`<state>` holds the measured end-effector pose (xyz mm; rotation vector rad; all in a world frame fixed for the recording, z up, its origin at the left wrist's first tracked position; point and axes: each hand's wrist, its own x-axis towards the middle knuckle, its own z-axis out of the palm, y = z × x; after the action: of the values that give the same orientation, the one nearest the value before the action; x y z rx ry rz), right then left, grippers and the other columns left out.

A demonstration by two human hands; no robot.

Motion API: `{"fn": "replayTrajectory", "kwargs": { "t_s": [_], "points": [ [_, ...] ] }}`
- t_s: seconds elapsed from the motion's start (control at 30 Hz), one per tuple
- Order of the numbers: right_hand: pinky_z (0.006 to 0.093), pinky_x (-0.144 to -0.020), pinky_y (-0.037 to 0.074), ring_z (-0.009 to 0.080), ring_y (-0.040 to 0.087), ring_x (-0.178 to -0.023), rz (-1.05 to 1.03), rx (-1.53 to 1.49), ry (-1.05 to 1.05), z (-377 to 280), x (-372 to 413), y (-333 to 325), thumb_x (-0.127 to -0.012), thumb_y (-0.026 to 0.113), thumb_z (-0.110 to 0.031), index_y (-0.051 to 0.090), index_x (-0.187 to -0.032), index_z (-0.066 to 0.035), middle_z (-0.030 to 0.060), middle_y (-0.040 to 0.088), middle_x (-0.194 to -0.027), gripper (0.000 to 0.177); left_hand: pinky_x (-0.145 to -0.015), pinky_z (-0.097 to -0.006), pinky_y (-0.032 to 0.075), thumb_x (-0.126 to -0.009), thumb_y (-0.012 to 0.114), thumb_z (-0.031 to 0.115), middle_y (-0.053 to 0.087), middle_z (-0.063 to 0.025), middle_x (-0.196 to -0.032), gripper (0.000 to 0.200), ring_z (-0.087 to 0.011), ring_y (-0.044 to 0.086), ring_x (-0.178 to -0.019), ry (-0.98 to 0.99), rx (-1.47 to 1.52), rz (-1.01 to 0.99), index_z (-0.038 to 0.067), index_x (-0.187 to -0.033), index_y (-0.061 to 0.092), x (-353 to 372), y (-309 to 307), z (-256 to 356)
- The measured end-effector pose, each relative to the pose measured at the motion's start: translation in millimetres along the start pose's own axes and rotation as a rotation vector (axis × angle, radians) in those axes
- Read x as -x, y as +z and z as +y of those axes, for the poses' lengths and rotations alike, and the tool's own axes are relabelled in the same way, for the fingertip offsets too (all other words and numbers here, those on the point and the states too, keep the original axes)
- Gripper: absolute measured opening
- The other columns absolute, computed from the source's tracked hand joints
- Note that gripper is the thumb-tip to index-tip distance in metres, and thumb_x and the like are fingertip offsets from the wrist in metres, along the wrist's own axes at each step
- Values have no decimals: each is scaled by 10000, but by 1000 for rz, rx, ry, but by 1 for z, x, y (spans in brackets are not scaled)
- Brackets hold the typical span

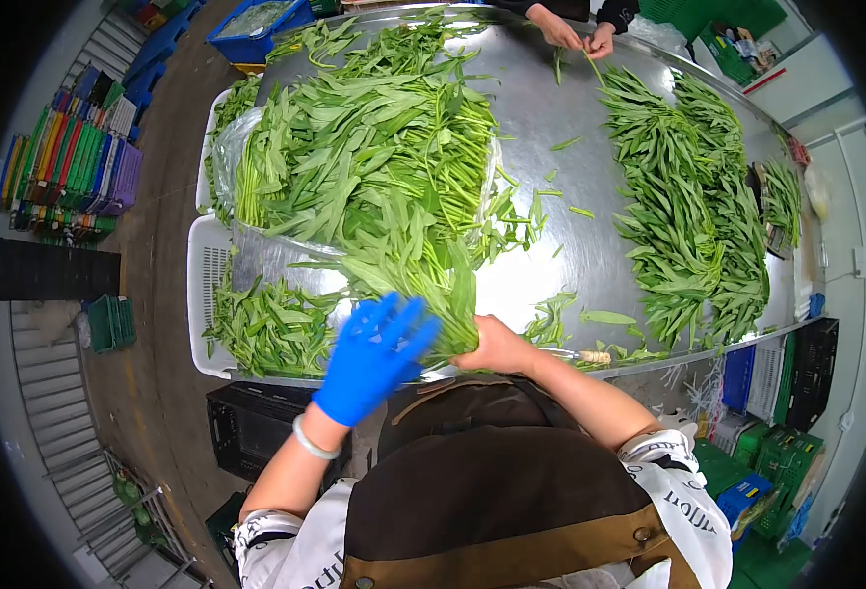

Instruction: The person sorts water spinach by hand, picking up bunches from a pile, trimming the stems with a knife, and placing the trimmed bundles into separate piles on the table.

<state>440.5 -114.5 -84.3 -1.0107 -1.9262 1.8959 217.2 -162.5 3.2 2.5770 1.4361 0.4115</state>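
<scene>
My right hand (499,346), bare, is closed around the stem end of a bunch of water spinach (433,294) at the near edge of the metal table. My left hand (376,348), in a blue glove, lies over the leaves beside the bunch with its fingers spread, slightly blurred. Past both hands rises a large pile of water spinach (354,147), partly on clear plastic. Right of my right hand, a knife with a wooden handle (593,356) rests near the table edge, its blade partly hidden by loose leaves.
Neat rows of greens (688,196) lie on the right of the metal table (570,236). White baskets (207,294) holding leaves stand at the left. Across the table, another person's hands (580,39) hold a stem. A black crate (256,432) sits on the floor below.
</scene>
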Motion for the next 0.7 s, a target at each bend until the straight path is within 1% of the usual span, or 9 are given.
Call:
{"fn": "replayTrajectory", "kwargs": {
  "t_s": [0.03,0.17,0.23,0.3,0.4,0.43,0.5,0.6,0.7],
  "points": [
    [344,-768,492,245,620,-797,-12,5,-19,-6,0,2,-682,689,-172,575,-1071,17,153,657,-885,448,-989,-473,381,-654,757,179,509,-156,-1300,732,-342,490,-1173,146,-125,23,182,-1335,490,-2,11,9],
    [380,-813,492,318,629,-867,-4,153,-345,0,-1,14,-669,693,-203,538,-1148,39,223,644,-950,559,-980,-446,398,-652,708,160,586,-128,-1076,742,-325,541,-1055,205,-191,-37,141,-1353,467,-19,35,15],
    [379,-909,453,322,586,-1011,-345,239,24,1,-2,-1,-709,736,-286,475,-1263,21,242,597,-1111,684,-977,-431,405,-640,693,127,587,-111,-982,761,-309,553,-1007,141,-88,-140,114,-1363,453,-19,47,14],
    [378,-964,426,284,548,-1107,-425,174,97,-19,11,-17,-741,740,-261,455,-1308,-31,198,556,-1243,675,-946,-414,441,-638,702,67,583,-112,-882,762,-290,584,-912,56,94,-200,69,-1358,452,-22,39,13],
    [321,-940,450,179,599,-1006,-124,-232,159,-3,34,-74,-795,707,-256,473,-1322,-74,101,633,-1140,604,-870,-377,474,-642,730,56,629,-138,-978,715,-276,616,-911,-235,345,-34,50,-1316,492,-13,31,-13],
    [316,-913,464,163,605,-978,189,-210,-8,2,43,-84,-803,692,-208,536,-1241,-70,69,642,-1078,485,-813,-364,491,-644,748,70,644,-158,-1043,679,-279,624,-902,-407,518,-20,45,-1285,523,-11,26,-27],
    [341,-793,504,180,620,-865,432,375,151,39,61,-94,-773,695,-162,595,-1047,-57,74,637,-910,310,-798,-339,494,-664,714,47,655,-126,-1028,614,-233,633,-884,-498,736,-29,29,-1252,540,-4,11,-53],
    [399,-724,502,266,630,-826,204,1047,102,125,95,-68,-688,696,-160,603,-876,-70,72,640,-822,228,-795,-303,493,-678,673,21,654,-81,-1017,545,-167,619,-882,-574,1014,-144,5,-1208,553,-7,7,-69],
    [395,-708,494,249,629,-828,206,1371,391,205,120,-41,-720,642,-159,624,-837,-112,74,640,-825,128,-805,-311,498,-676,680,45,629,-62,-939,541,-158,603,-844,-736,1302,-271,-18,-1195,542,-2,29,-79]
  ]
}}
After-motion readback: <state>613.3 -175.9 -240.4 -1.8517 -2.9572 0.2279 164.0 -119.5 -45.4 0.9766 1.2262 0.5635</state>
